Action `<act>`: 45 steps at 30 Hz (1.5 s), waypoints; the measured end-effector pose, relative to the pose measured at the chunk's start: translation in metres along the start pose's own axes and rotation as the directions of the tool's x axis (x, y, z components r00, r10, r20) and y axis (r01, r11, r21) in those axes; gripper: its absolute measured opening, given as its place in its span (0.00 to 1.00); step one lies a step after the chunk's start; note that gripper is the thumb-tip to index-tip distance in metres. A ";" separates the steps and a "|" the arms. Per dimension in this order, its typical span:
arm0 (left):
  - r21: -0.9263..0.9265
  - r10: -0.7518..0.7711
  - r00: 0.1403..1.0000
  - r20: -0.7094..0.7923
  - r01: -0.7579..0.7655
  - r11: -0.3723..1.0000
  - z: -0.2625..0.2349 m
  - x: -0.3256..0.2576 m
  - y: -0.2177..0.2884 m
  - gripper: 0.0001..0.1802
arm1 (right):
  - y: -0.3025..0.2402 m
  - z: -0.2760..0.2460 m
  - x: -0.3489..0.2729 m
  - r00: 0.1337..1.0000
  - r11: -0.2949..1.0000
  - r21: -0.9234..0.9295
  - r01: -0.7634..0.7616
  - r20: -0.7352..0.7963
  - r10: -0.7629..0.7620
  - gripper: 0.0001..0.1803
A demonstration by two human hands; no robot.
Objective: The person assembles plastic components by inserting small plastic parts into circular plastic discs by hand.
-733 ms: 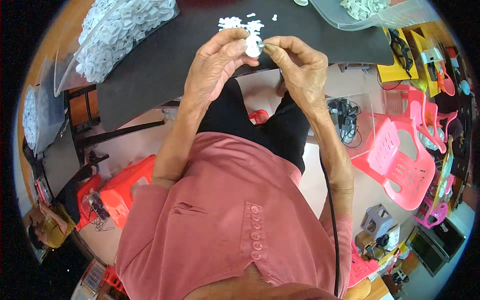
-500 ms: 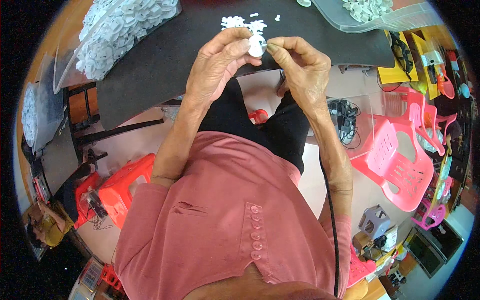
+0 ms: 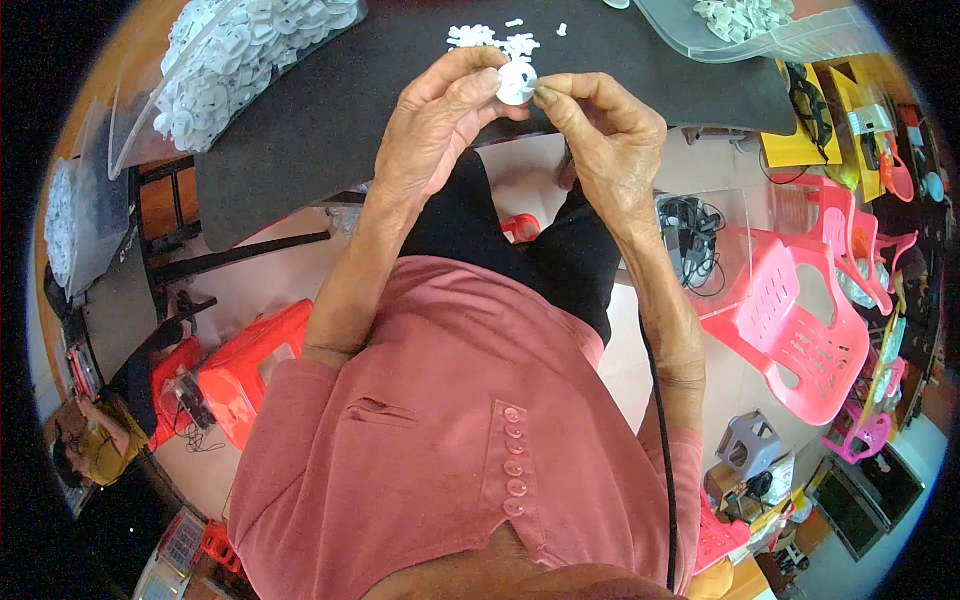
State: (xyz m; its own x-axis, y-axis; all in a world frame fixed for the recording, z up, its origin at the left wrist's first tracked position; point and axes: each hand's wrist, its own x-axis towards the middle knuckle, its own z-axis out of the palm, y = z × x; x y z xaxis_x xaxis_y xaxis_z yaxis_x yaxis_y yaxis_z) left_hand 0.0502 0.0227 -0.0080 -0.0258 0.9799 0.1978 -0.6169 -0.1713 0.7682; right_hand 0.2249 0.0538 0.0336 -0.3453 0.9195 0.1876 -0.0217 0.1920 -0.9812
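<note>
Hands met above the near edge of a dark table (image 3: 330, 110). The left hand (image 3: 440, 130) pinched a small white disc (image 3: 517, 83) between thumb and curled fingers; the right hand (image 3: 600, 130) nipped its right rim with closed fingertips. Loose white pieces (image 3: 490, 40) lay just behind.

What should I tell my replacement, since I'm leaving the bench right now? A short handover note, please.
Left hand: holds the small round white plastic disc up over the black table mat.
Right hand: fingertips pinch the disc's right edge.
Loose small white parts lie on the mat beyond the hands; a clear bag of white discs sits far left.
Done: one disc picked up.
Left: the loose parts and the bag.
</note>
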 end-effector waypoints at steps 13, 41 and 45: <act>-0.005 -0.029 1.000 0.012 0.029 1.000 -0.001 0.001 0.001 0.15 | 0.001 0.006 0.002 0.999 0.999 -0.011 0.039 -0.010 -0.039 0.05; 0.287 0.106 0.991 -0.080 -0.079 0.955 0.013 -0.007 -0.002 0.18 | -0.003 0.000 0.003 0.998 0.998 -0.029 -0.063 0.015 0.063 0.05; 0.356 0.147 0.989 -0.032 -0.126 0.926 0.011 -0.008 -0.004 0.18 | -0.003 0.001 0.003 0.997 0.996 -0.051 -0.078 -0.002 0.078 0.05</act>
State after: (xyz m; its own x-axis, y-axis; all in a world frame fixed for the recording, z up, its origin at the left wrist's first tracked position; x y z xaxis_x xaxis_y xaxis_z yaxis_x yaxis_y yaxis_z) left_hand 0.0613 0.0139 -0.0057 -0.1410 0.9469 0.2891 -0.2876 -0.3186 0.9032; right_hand 0.2229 0.0554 0.0374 -0.3445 0.9323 0.1106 0.0531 0.1370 -0.9892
